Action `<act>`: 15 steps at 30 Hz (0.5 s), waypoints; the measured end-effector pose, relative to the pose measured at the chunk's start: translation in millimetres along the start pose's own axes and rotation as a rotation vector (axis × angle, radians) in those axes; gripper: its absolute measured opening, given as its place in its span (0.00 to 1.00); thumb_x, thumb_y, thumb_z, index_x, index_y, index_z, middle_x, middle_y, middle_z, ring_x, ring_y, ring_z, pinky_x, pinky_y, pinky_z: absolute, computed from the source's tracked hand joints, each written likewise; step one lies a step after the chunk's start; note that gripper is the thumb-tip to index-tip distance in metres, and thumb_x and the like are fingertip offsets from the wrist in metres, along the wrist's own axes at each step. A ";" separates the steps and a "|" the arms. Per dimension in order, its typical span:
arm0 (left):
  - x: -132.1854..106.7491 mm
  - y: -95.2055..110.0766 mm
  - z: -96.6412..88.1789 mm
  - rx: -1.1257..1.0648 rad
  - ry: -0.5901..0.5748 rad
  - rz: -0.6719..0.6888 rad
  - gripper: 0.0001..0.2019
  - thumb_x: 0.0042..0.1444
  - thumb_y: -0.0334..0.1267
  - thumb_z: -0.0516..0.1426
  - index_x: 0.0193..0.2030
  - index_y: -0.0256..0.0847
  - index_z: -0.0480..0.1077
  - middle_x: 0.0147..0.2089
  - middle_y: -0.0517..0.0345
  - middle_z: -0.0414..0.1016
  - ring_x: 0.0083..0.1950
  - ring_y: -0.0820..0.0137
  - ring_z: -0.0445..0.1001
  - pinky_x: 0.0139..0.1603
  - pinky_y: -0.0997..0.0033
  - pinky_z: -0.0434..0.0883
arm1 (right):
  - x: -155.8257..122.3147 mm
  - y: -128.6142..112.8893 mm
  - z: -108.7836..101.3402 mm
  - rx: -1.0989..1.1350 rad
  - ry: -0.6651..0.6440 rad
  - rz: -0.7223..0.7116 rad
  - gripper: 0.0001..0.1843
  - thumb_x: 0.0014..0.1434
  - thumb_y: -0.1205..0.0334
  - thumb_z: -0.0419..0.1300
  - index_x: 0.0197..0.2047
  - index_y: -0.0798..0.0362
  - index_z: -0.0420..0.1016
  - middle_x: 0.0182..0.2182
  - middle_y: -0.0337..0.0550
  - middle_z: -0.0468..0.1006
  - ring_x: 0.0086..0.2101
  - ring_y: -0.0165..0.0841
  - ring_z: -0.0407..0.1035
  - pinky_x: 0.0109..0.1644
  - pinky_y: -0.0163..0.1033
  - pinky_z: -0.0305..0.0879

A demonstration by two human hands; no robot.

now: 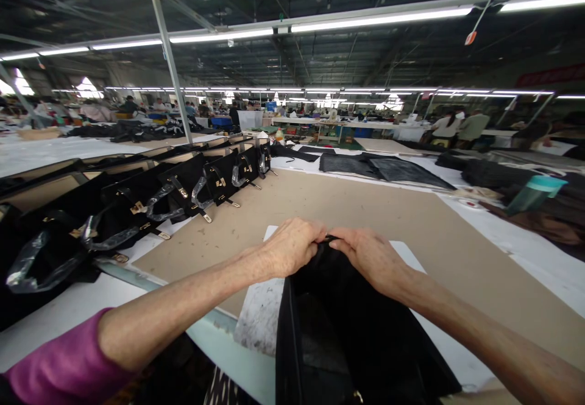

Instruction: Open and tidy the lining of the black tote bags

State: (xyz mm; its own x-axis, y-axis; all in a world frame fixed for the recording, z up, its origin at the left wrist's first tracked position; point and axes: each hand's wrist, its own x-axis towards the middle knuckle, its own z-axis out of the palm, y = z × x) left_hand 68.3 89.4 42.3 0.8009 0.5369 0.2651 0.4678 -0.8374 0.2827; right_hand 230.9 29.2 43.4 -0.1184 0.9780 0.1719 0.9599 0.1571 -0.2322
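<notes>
A tabletop (223,341) runs out from the person, and one wide brown sheet (347,201) covers much of it. Along its left side black bags (185,170) stand packed together; in the nearest line six handles in clear wrap can be counted, though the bags behind overlap too much to number. One more black bag (365,320), the piece being worked on, stands at the near edge of the tabletop, directly before the person, with its top side facing up towards the hands. Beyond the brown sheet lie at least two large flat black panels (409,172), side by side. One smudged white board (259,316) shows from beneath the handled bag, at its left. Two hands meet at that bag's far upper edge: the left hand (297,248) is nearly closed, fingers curled in and pinching the edge; the right hand (361,251), a little flatter, grips the same edge between thumb and fingers, just beside the left. At the right are one bottle (534,193) with a teal lid and, near it, one white roll (470,203). Smallest are the metal strap tips (205,215) on the lined-up bags, six in sight.
</notes>
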 end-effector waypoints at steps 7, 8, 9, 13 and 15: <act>-6.6 -14.0 -11.6 -0.221 -0.108 -0.071 0.10 0.49 0.29 0.48 0.38 0.39 0.65 0.26 0.65 0.66 0.27 0.77 0.61 0.28 0.80 0.57 | 4.9 12.5 -1.5 0.009 -0.049 -0.140 0.13 0.58 0.60 0.46 0.32 0.48 0.71 0.23 0.36 0.73 0.28 0.30 0.65 0.33 0.33 0.54; -5.9 -14.3 -13.3 -0.219 -0.143 -0.069 0.10 0.49 0.29 0.48 0.36 0.38 0.67 0.24 0.65 0.65 0.26 0.77 0.61 0.28 0.80 0.57 | 5.7 15.3 -2.1 0.024 -0.060 -0.168 0.13 0.58 0.60 0.46 0.33 0.48 0.71 0.23 0.36 0.73 0.28 0.30 0.65 0.33 0.33 0.54; -5.0 -14.5 -14.3 -0.218 -0.167 -0.072 0.10 0.49 0.29 0.48 0.35 0.38 0.68 0.23 0.65 0.65 0.26 0.77 0.61 0.28 0.80 0.57 | 6.5 17.9 -2.9 0.043 -0.073 -0.190 0.13 0.58 0.60 0.46 0.33 0.49 0.71 0.23 0.35 0.72 0.28 0.30 0.65 0.33 0.32 0.54; -2.6 -16.7 -11.4 -0.235 -0.163 -0.075 0.10 0.51 0.30 0.47 0.35 0.38 0.69 0.23 0.65 0.65 0.26 0.77 0.62 0.28 0.81 0.58 | 9.5 22.8 -7.3 0.115 -0.123 -0.226 0.14 0.58 0.59 0.45 0.33 0.50 0.70 0.22 0.35 0.70 0.26 0.28 0.64 0.32 0.32 0.54; -2.8 -17.7 -8.7 -0.225 -0.142 -0.051 0.10 0.52 0.31 0.47 0.36 0.39 0.68 0.25 0.65 0.65 0.27 0.76 0.63 0.29 0.80 0.58 | 10.3 21.2 -8.8 0.133 -0.145 -0.230 0.14 0.58 0.59 0.45 0.32 0.51 0.70 0.21 0.35 0.70 0.26 0.28 0.64 0.32 0.32 0.54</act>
State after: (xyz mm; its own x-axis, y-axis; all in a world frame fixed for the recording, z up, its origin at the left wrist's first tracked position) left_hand 54.5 103.6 44.6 0.8302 0.5449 0.1178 0.4269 -0.7572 0.4943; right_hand 252.2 41.4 48.7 -0.3728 0.9227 0.0981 0.8631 0.3836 -0.3284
